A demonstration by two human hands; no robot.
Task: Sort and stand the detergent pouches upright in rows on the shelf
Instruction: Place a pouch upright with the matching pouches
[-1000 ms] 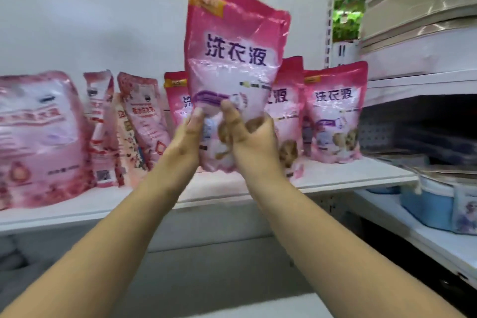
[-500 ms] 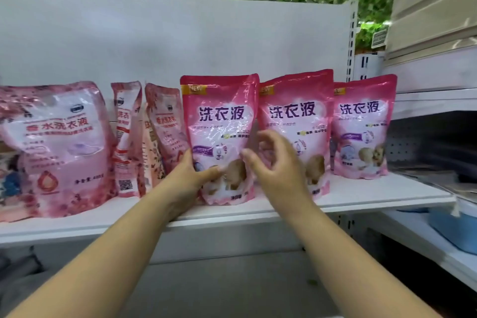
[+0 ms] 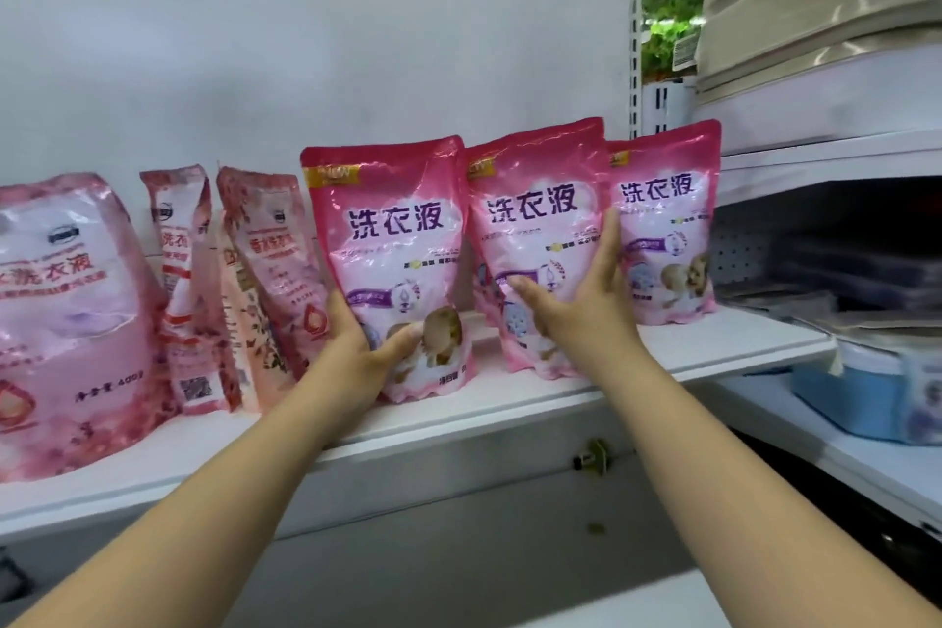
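Pink plastic crinkles under the left hand (image 3: 364,347), which grips the lower left corner of the front pouch (image 3: 395,265), thumb across its face, steadying it upright near the front edge of the shelf (image 3: 509,428). The right hand (image 3: 581,306) lies with fingers spread and nearly straight against the middle pouch (image 3: 535,240) just beside it, pressing rather than clutching. A third matching pouch (image 3: 662,219) stands behind that hand, toward the shelf's right end. All three read 洗衣液 in purple, with a yellow corner tag too blurred to read.

That row looks nearly settled. Toward the left end the work seems undone: two slim pale pouches (image 3: 224,281) lean against each other at angles, and a large pale pouch (image 3: 66,316), marked 洗衣液 and what looks like 400g, sags at the left edge.
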